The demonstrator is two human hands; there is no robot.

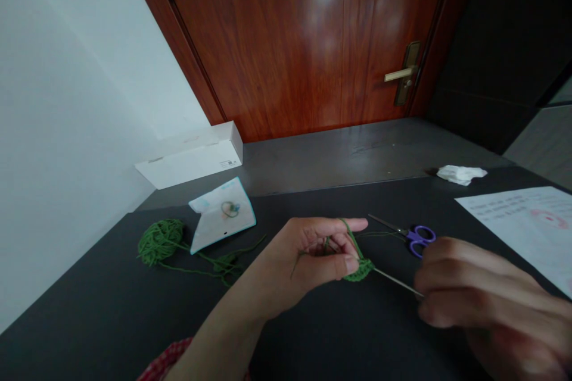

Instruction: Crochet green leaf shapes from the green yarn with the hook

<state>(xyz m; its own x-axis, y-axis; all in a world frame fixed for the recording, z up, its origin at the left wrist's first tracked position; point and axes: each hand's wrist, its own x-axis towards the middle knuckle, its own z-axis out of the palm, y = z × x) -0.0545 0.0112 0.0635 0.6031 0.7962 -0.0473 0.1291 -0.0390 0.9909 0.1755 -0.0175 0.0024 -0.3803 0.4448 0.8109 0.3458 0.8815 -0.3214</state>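
Between the thumb and fingers of my left hand (319, 256) is a small green crochet piece (360, 270). A strand of green yarn loops over its outstretched index finger. My right hand (473, 292), blurred, is closed around a thin metal crochet hook (399, 283), whose far end meets the crochet piece. The hook's handle is hidden inside the fist. Purple-handled scissors (420, 239) lie just beyond my right hand, blades pointing left. A ball of green yarn (161, 240) rests on the dark table to the left, with loose strands (227, 263) trailing toward my left forearm.
A white plastic packet (226, 220) lies behind the loose strands. Farther back, a long white box (196, 158) stands against the wall. On the right are a crumpled white tissue (462, 174) and a printed sheet (522, 214). A wooden door (304, 41) rises behind the table (313, 339).
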